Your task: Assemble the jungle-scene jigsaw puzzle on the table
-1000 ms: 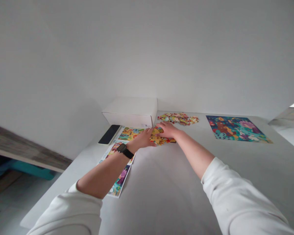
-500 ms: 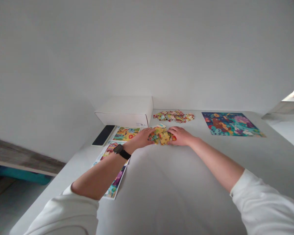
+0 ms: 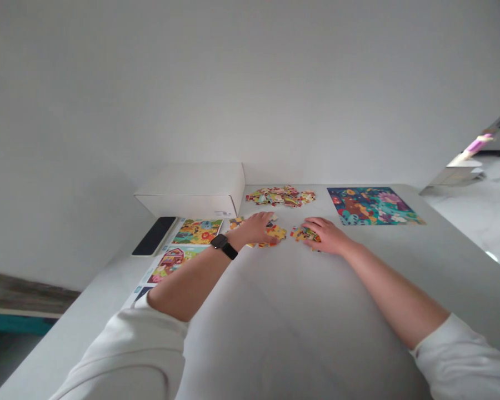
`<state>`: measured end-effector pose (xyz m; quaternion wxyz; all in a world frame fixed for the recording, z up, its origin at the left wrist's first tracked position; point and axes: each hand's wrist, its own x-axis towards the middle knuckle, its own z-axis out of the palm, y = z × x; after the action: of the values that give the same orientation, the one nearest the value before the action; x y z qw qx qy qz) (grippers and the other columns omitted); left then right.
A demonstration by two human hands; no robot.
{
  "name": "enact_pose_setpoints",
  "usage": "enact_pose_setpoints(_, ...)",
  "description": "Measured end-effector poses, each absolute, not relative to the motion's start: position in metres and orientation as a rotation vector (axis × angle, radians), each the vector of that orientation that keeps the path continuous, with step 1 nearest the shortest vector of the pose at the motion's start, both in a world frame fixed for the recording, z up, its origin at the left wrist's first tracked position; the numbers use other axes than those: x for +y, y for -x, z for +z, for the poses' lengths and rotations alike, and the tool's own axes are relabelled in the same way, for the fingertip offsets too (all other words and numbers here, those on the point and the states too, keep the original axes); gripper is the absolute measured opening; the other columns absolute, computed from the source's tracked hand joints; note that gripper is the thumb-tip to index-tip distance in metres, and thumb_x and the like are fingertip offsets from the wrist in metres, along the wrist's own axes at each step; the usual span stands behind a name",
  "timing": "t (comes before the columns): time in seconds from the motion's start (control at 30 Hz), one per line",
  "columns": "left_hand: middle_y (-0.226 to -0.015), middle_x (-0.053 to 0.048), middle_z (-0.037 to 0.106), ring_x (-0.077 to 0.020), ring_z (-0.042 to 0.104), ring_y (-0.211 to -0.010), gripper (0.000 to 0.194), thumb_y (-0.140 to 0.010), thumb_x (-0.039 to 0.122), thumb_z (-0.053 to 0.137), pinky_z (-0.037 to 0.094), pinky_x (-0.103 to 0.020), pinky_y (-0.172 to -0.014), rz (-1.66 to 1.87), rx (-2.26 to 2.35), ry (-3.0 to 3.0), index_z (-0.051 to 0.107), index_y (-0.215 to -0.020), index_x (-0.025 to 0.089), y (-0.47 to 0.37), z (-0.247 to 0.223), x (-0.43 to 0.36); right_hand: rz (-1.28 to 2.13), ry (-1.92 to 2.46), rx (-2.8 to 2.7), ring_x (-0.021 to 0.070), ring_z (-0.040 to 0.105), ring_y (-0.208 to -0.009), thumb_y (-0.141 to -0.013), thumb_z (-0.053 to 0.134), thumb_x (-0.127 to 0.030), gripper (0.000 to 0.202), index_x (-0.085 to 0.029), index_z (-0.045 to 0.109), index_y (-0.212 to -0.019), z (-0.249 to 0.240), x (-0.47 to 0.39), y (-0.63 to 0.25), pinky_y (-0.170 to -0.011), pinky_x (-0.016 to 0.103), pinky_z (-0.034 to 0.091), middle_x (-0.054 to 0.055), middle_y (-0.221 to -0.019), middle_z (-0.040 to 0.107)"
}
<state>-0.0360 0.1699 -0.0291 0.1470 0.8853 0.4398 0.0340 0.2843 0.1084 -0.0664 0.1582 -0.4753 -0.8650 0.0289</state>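
Yellow and orange puzzle pieces point(image 3: 278, 233) lie on the white table, partly under my left hand point(image 3: 259, 228), whose fingers are spread over them. My right hand point(image 3: 325, 234) rests with parted fingers on a smaller cluster of similar pieces point(image 3: 300, 233). A gap of bare table separates the two clusters. Behind them, near the wall, lies another pile of mixed-colour pieces point(image 3: 281, 196), touched by neither hand. My palms hide some of the pieces.
A white box point(image 3: 187, 197) stands at the back left, with a dark phone point(image 3: 155, 236) in front of it. Picture sheets point(image 3: 196, 231) lie beside my left forearm. An assembled-looking blue picture point(image 3: 373, 206) is at the back right.
My hands have moved apart, and the pieces between them are now split into two clusters. The camera view has turned slightly to the right.
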Motion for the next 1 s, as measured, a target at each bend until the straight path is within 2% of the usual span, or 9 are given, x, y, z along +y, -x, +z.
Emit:
enact_pose_setpoints(0.13, -0.166, -0.016, 0.051, -0.0351, 0.046, -0.155, 0.087, -0.085, 0.053, 0.078, 0.033, -0.046, -0.13, 0.232, 1.022, -2.624, 0.047, -0.16, 0.021, 0.003, -0.038, 0.16, 0.088, 1.392, -2.433, 0.0349, 0.059, -0.14, -0.098, 0.067, -0.047, 0.051, -0.022, 0.069, -0.143, -0.067, 0.107, -0.286, -0.122, 0.053, 0.046, 0.017, -0.153, 0.061)
enact_pose_setpoints(0.23, -0.168, -0.016, 0.049, -0.0338, 0.045, -0.156, 0.078, -0.091, 0.049, 0.074, 0.034, -0.047, -0.13, 0.309, 0.948, -2.63, 0.049, -0.159, 0.022, -0.016, -0.041, 0.154, 0.091, 1.419, -2.425, 0.0351, 0.059, -0.14, -0.099, 0.064, -0.046, 0.05, -0.023, 0.069, -0.143, -0.064, 0.104, -0.287, -0.121, 0.054, 0.046, 0.017, -0.151, 0.062)
enact_pose_setpoints(0.33, -0.171, -0.017, 0.044, -0.0362, 0.04, -0.159, 0.085, -0.09, 0.059, 0.076, 0.029, -0.051, -0.133, 0.353, 1.0, -2.659, 0.048, -0.161, 0.022, -0.006, -0.039, 0.152, 0.066, 1.473, -2.385, 0.0361, 0.056, -0.143, -0.1, 0.064, -0.05, 0.058, -0.024, 0.063, -0.151, -0.065, 0.096, -0.291, -0.123, 0.055, 0.044, 0.018, -0.155, 0.059)
enact_pose_setpoints(0.4, -0.172, -0.018, 0.041, -0.0381, 0.037, -0.16, 0.096, -0.085, 0.068, 0.078, 0.027, -0.054, -0.133, 0.314, 1.041, -2.675, 0.045, -0.164, 0.023, 0.017, -0.039, 0.15, 0.056, 1.509, -2.371, 0.0397, 0.05, -0.149, -0.095, 0.07, -0.059, 0.073, -0.023, 0.057, -0.157, -0.069, 0.088, -0.293, -0.124, 0.059, 0.041, 0.02, -0.161, 0.052)
enact_pose_setpoints(0.5, -0.175, -0.019, 0.036, -0.0463, 0.028, -0.163, 0.108, -0.077, 0.077, 0.08, 0.021, -0.061, -0.133, 0.27, 1.274, -2.648, 0.047, -0.164, 0.023, 0.057, -0.045, 0.144, 0.066, 1.546, -2.375, 0.0462, 0.039, -0.157, -0.086, 0.077, -0.067, 0.091, -0.024, 0.051, -0.162, -0.08, 0.08, -0.293, -0.126, 0.066, 0.036, 0.021, -0.171, 0.04)
enact_pose_setpoints(0.57, -0.175, -0.02, 0.036, -0.0464, 0.027, -0.163, 0.108, -0.081, 0.078, 0.076, 0.019, -0.062, -0.134, 0.284, 1.355, -2.646, 0.045, -0.166, 0.02, 0.072, -0.05, 0.139, 0.083, 1.55, -2.358, 0.0461, 0.037, -0.158, -0.087, 0.077, -0.067, 0.09, -0.023, 0.052, -0.161, -0.084, 0.08, -0.291, -0.127, 0.066, 0.034, 0.021, -0.172, 0.038)
enact_pose_setpoints(0.7, -0.171, -0.016, 0.044, -0.0397, 0.035, -0.161, 0.088, -0.095, 0.072, 0.061, 0.025, -0.059, -0.132, 0.278, 1.387, -2.65, 0.045, -0.166, 0.023, 0.065, -0.058, 0.137, 0.142, 1.463, -2.345, 0.0392, 0.043, -0.156, -0.094, 0.073, -0.057, 0.077, -0.019, 0.055, -0.158, -0.083, 0.092, -0.288, -0.129, 0.058, 0.037, 0.02, -0.167, 0.047)
enact_pose_setpoints(0.87, -0.168, -0.014, 0.05, -0.0343, 0.043, -0.157, 0.069, -0.102, 0.059, 0.054, 0.031, -0.054, -0.13, 0.386, 1.296, -2.702, 0.051, -0.161, 0.024, 0.034, -0.055, 0.137, 0.082, 1.468, -2.283, 0.0363, 0.049, -0.152, -0.098, 0.068, -0.048, 0.064, -0.023, 0.057, -0.155, -0.077, 0.09, -0.287, -0.126, 0.059, 0.041, 0.016, -0.162, 0.054)
enact_pose_setpoints(1.0, -0.173, -0.013, 0.042, -0.0374, 0.035, -0.161, 0.072, -0.101, 0.056, 0.06, 0.019, -0.061, -0.134, 0.442, 1.318, -2.722, 0.046, -0.164, 0.025, 0.037, -0.048, 0.129, 0.0, 1.563, -2.219, 0.0369, 0.051, -0.149, -0.095, 0.069, -0.047, 0.067, -0.021, 0.058, -0.156, -0.074, 0.079, -0.291, -0.124, 0.056, 0.043, 0.018, -0.16, 0.055)
